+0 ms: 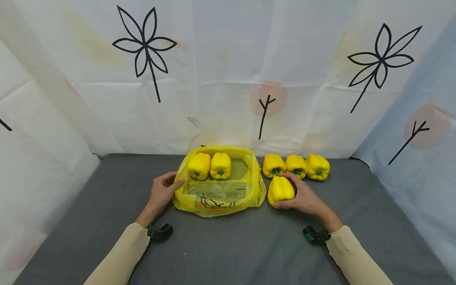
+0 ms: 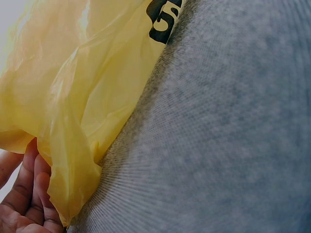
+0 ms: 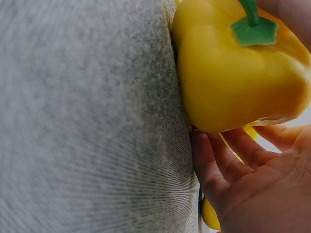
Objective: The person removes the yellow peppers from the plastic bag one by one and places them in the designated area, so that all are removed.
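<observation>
Your right hand (image 1: 303,198) is wrapping its fingers (image 3: 214,165) round a yellow pepper (image 1: 280,190) that is lying on the grey worktop (image 1: 228,245), just right of the yellow plastic bag (image 1: 219,198). The thumb is sitting at the pepper's near side and the other fingers are curling over its far side, so the grasp is looking closed, though the pepper is resting on the cloth and not yet lifted. Your left hand (image 1: 162,192) is pinching the bag's left rim, holding the mouth open; in the left wrist view the film (image 2: 73,97) is bunching against your fingers (image 2: 29,194).

2 peppers (image 1: 210,165) are already sitting side by side at the far end of the bag. 3 more (image 1: 297,165) are waiting in a row on the worktop, just beyond the one you are grasping (its stem is pointing away from the worktop in the right wrist view).

By the look of it you are partway through loading peppers, at the pick-up. The next move is calling for a lift clear of the worktop, a short carry to the left over the bag's right rim, and a release in the free space near the 2 inside. Keep the left pinch firm so the mouth is staying open.
</observation>
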{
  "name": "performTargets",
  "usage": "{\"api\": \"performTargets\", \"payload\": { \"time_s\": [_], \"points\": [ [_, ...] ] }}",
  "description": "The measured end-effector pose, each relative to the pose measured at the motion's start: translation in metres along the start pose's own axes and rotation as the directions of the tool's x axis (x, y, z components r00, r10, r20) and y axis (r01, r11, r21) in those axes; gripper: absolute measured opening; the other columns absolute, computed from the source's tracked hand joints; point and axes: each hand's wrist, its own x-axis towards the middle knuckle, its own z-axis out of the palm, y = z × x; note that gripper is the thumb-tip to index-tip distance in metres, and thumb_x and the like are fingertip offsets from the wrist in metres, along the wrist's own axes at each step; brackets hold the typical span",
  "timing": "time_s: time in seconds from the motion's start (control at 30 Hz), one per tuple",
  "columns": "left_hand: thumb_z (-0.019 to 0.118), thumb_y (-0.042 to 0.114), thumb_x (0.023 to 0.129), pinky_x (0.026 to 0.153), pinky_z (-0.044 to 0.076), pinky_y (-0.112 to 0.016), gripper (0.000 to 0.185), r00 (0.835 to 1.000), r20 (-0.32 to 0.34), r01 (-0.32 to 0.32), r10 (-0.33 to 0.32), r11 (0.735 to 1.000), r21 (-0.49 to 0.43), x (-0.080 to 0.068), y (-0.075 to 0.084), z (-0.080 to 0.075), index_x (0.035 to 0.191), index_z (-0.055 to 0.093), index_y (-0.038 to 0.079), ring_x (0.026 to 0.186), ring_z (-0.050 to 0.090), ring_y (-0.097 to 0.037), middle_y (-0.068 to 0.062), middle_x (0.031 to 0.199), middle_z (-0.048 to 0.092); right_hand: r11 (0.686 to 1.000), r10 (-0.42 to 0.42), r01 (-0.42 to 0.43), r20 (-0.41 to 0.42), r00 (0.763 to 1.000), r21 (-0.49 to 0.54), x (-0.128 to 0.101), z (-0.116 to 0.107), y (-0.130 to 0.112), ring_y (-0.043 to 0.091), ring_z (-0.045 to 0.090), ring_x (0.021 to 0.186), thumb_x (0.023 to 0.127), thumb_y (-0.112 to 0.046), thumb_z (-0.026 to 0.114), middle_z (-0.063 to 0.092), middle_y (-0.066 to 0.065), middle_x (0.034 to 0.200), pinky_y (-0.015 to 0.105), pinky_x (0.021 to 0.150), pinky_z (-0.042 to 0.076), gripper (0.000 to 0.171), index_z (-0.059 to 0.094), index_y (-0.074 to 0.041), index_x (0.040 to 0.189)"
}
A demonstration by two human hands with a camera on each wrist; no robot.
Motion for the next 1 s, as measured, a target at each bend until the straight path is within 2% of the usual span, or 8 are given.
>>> {"api": "performTargets", "payload": {
  "time_s": [0.27,0.6,0.83,1.0],
  "points": [
    [0.064,0.010,0.090,0.066,0.052,-0.023,0.034,1.000,0.006,-0.001,0.001,1.000,-0.001,-0.0007,-0.0006,-0.0002,0.119,0.059,-0.006,0.082,0.060,-0.017,-0.025,0.106,0.060,1.000,-0.014,0.013,0.019,1.000,0.016,-0.0002,-0.0003,0.0012,0.027,0.051,0.098,0.071,-0.031,0.083,0.043,0.012,0.128,0.041,0.078,0.045,0.089,0.033,-0.008,0.141],
    [0.064,0.010,0.090,0.066,0.052,-0.023,0.034,1.000,0.007,0.005,-0.005,1.000,-0.003,-0.0008,0.0001,-0.0003,0.119,0.059,-0.006,0.083,0.060,-0.020,-0.024,0.106,0.060,1.000,-0.004,0.004,0.014,1.000,-0.002,0.0001,0.0005,0.0015,0.027,0.051,0.101,0.072,-0.035,0.081,0.036,0.013,0.138,0.041,0.079,0.045,0.090,0.032,-0.010,0.143],
    [0.064,0.011,0.090,0.066,0.052,-0.024,0.034,1.000,0.004,0.006,-0.006,1.000,0.000,-0.0005,-0.0002,-0.0002,0.119,0.060,-0.005,0.083,0.060,-0.020,-0.023,0.106,0.060,1.000,0.003,-0.003,0.010,1.000,-0.015,0.0003,0.0007,0.0000,0.026,0.051,0.099,0.071,-0.036,0.082,0.040,0.013,0.135,0.041,0.078,0.045,0.091,0.033,-0.010,0.142],
    [0.065,0.012,0.089,0.066,0.052,-0.024,0.034,1.000,0.000,0.006,-0.006,1.000,0.005,0.0000,-0.0009,-0.0007,0.119,0.060,-0.005,0.082,0.060,-0.018,-0.021,0.105,0.061,1.000,-0.002,0.002,0.013,1.000,-0.029,0.0002,-0.0001,-0.0009,0.027,0.051,0.101,0.071,-0.036,0.082,0.037,0.015,0.139,0.042,0.080,0.044,0.091,0.032,-0.009,0.143]
  ]
}}
